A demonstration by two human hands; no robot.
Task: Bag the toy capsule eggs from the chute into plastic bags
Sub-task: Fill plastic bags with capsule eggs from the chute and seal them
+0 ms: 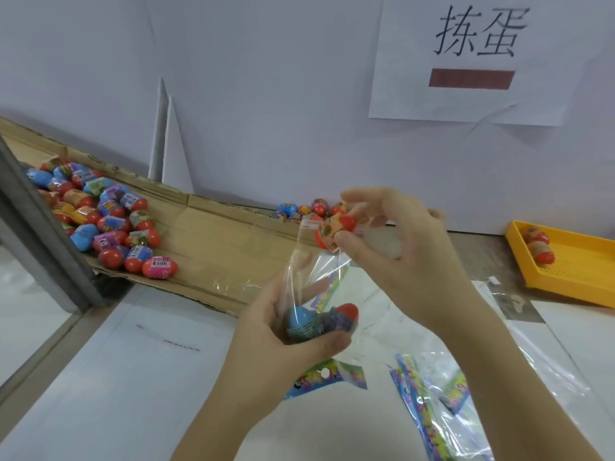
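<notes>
Orange egg point(334, 231): pinched by right hand point(409, 247), seemingly at mouth of bag point(312, 271); left hand point(283, 331) grips bag below.

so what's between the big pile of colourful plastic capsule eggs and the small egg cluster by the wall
Only bare brown cardboard chute, in the head view.

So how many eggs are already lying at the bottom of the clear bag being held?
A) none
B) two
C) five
B: through the bag, gripped low down by the left hand, a blue egg and a red-tipped egg show, while the right hand holds a third egg at the bag's mouth.
</notes>
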